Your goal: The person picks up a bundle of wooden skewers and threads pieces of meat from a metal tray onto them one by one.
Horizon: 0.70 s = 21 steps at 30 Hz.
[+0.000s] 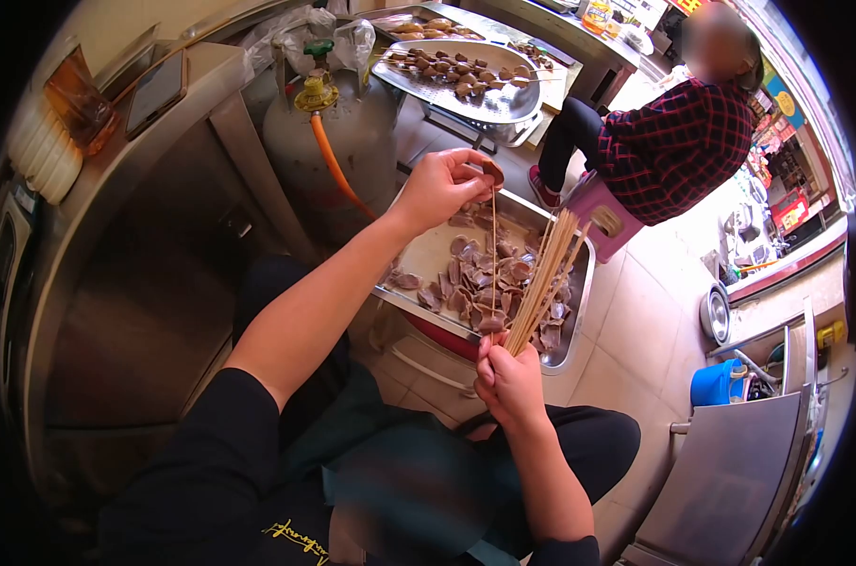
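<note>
My left hand point(444, 191) pinches a dark brown slice of meat point(491, 173), gizzard by its look, at the upper tip of a thin wooden skewer point(494, 245). Closed around the lower part of that skewer is my right hand point(511, 382), which also grips a bundle of bare wooden skewers point(547, 283). Another meat slice point(491, 321) is threaded low on the single skewer, just above the right fingers. Beneath both hands, a metal tray point(581, 325) holds a heap of loose purplish-brown meat slices point(461, 283).
An oval metal platter point(390, 71) with filled skewers stands beyond the tray. To the left is a gas cylinder point(301, 141) with an orange hose. A person in a checked shirt point(678, 141) sits on a pink stool point(612, 222). A blue bucket point(718, 382) stands at right.
</note>
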Motion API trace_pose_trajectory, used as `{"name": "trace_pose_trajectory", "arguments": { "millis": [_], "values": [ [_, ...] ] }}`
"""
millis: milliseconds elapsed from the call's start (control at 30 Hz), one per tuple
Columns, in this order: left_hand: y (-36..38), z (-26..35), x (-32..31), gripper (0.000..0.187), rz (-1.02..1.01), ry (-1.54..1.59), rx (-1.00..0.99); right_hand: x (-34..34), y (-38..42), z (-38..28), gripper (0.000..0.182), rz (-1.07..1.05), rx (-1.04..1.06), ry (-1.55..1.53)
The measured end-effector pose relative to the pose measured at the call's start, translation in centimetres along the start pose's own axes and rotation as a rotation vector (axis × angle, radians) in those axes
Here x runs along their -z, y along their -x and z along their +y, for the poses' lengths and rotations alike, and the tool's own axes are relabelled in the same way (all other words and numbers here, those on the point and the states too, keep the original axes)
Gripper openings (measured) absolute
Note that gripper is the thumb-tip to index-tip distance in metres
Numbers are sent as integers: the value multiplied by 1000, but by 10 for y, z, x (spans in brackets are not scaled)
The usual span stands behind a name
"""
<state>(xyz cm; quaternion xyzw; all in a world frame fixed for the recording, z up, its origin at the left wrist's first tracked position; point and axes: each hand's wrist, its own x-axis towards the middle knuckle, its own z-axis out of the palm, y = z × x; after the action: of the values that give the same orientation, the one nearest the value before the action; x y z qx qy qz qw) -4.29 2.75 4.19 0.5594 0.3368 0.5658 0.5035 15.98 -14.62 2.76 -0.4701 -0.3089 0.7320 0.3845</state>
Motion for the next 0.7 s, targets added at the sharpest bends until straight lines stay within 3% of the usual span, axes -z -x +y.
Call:
{"name": "trace_pose_trajectory", "arguments": {
  "millis": [200,267,500,700],
  "values": [
    [2,1,-4,12,12,-202,-114,-2,0,1,9,18,-5,-4],
    [6,6,-9,11,94,-450,-193,-1,-1,3,10,24,4,-4],
    [14,25,-17,17,90,-718,-180,-1,-4,3,9,-9,-12,-60],
    [18,29,-22,14,52,-677,-251,-1,-6,4,8,19,26,-38]
  ]
}}
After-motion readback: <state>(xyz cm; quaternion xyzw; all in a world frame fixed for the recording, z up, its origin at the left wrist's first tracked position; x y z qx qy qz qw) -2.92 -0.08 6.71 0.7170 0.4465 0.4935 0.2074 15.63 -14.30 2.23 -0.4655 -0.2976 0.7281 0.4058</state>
